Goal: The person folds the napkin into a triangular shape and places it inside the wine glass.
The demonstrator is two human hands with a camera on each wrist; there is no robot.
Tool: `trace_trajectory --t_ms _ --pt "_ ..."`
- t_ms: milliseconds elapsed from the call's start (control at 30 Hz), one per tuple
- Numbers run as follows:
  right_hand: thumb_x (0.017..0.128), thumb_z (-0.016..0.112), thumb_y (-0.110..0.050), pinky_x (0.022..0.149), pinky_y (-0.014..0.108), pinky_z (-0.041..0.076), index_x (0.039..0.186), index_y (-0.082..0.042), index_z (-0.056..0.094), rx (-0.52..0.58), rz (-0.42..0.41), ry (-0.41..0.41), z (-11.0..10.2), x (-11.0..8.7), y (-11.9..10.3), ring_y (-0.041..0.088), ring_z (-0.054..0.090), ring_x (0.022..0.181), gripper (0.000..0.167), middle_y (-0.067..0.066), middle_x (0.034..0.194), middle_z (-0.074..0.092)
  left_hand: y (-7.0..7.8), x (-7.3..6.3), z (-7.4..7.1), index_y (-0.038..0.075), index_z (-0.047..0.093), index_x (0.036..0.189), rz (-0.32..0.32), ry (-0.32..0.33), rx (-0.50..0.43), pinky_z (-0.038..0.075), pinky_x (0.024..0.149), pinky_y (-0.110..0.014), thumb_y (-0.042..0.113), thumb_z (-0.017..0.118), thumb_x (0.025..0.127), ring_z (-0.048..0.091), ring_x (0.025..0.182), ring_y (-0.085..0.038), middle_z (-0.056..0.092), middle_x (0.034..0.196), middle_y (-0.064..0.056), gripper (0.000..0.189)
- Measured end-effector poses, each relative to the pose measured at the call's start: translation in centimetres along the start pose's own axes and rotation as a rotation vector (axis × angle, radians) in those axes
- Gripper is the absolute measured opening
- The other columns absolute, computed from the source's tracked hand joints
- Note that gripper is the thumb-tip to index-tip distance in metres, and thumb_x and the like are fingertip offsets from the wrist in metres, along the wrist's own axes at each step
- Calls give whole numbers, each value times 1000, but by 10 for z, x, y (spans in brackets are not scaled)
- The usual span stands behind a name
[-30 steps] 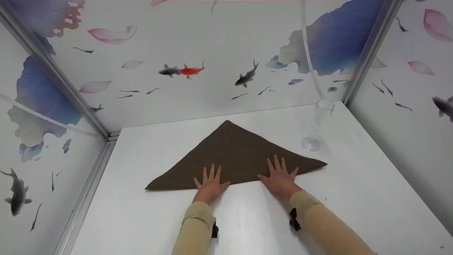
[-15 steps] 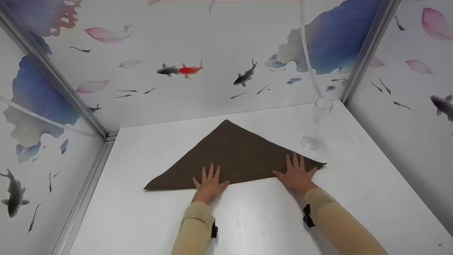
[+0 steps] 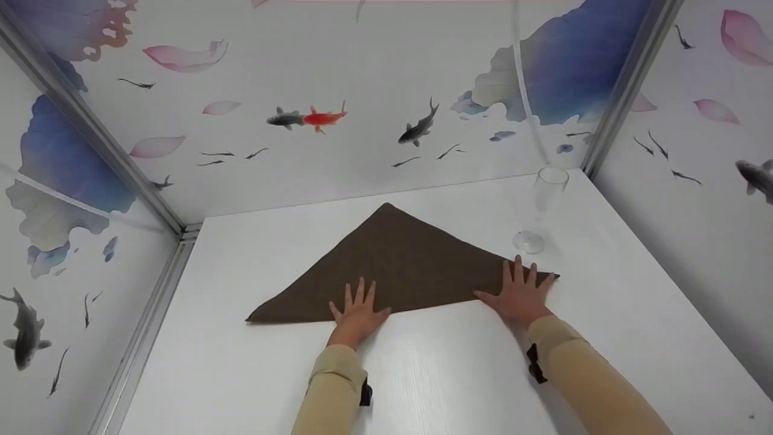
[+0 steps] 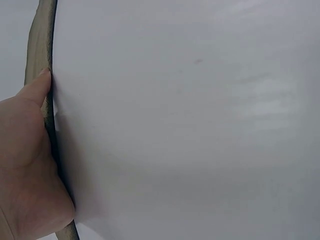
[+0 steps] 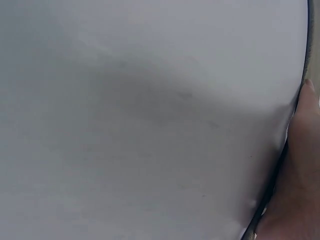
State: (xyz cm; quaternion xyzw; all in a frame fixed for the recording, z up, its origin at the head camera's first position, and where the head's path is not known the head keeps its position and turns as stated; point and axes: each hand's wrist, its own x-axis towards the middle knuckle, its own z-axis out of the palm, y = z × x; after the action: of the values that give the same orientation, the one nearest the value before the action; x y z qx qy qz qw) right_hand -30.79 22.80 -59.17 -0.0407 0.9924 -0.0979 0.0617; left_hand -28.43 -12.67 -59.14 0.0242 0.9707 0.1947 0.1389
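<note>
A dark brown cloth, folded into a triangle, lies flat with its peak pointing to the back wall and its long edge toward the person. My left hand rests on that near edge, left of the middle, fingers straight and spread. Close to the cloth's right corner, my right hand lies on it, also with straight, spread fingers. The left wrist view shows the left hand along the cloth's edge. In the right wrist view, the right hand is at the same edge.
A clear stemmed glass stands behind the cloth's right corner, not far from the right fingertips. The white table meets a back wall painted with fish and petals. Metal-framed panels rise on both sides.
My right hand has slid to the right along the cloth's near edge, from right of the middle to near the corner. The left hand has stayed in place.
</note>
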Motion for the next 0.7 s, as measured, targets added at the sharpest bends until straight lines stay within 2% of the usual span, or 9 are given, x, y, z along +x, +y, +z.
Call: trace_trajectory --t_ms 167,333,400,567,700 --pt "84 37 -81 100 76 -8 151 8 10 36 3 -9 1 4 4 61 -5 136 115 34 155 -5 0 1 -3 23 16 157 8 31 -6 -9 104 -71 59 45 96 -9 147 -33 -1 163 -4 76" --pt "85 37 -80 98 78 -3 152 7 7 42 11 -42 0 2 1 61 -7 136 114 33 156 -7 -11 -5 -11 28 16 157 -78 62 -8 -11 101 -73 59 42 97 -9 147 -31 -2 163 -4 73" --pt "85 39 -79 98 78 -2 152 7 8 45 11 -41 -1 1 -1 61 -6 136 113 33 155 -5 -16 -9 -15 27 17 157 -92 80 -14 -10 101 -74 60 45 96 -8 147 -33 0 163 -5 74" --pt "87 42 -76 98 79 -1 152 7 10 42 9 -32 -4 -1 -3 61 -4 136 110 34 155 -3 -30 -15 -21 24 21 156 -73 112 -19 -8 99 -77 62 50 93 -3 147 -37 4 163 -9 80" --pt "86 41 -77 98 79 -1 152 7 10 47 3 -19 0 0 -1 60 -4 137 111 33 156 -4 -41 -14 -21 26 20 157 -66 107 5 -9 99 -76 66 50 91 -6 147 -37 1 163 -9 83"
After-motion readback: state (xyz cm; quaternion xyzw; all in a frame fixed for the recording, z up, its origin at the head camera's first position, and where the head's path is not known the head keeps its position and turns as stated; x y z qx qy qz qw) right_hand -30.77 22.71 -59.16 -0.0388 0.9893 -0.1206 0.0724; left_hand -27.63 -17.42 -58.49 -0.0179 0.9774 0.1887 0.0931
